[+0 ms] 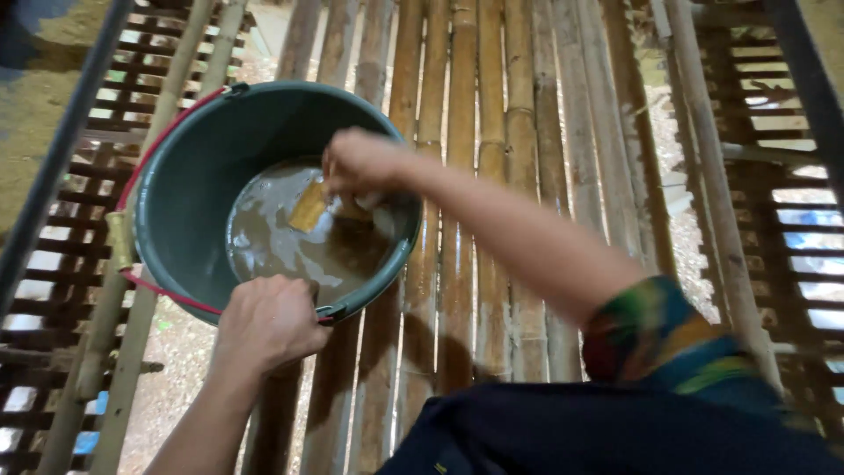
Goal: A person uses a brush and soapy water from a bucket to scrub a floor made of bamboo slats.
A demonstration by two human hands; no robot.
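Head view, looking down over a bamboo floor. Nearest the viewer, a dark garment fills the lower right corner, with a multicoloured sleeve [655, 339] above it on the right arm. The left hand [268, 321] rests at the near rim of a green bucket [189, 198], fingers curled closed around the rim close to where the red handle [167, 290] joins its bracket; the thumb side faces the bucket's interior. The bucket stands on the bamboo poles [479, 176], slightly left of centre, and holds shallow, murky brown water [281, 251] that covers only the bottom. The red handle lies down along the left outer wall, with a pale tube-shaped grip [119, 239] midway along it. The right arm reaches from the lower right across the bucket's near-right rim. The right hand [360, 163] is lowered inside the bucket just above the water, fingers bent and pinched around a yellowish flat piece [309, 207], possibly a sponge or cloth, whose lower end touches the water. Beyond the bucket the poles run away from the viewer, side by side, with narrow gaps. Dark wooden lattice [70, 229] flanks the poles on both sides, and pale ground shows below it.
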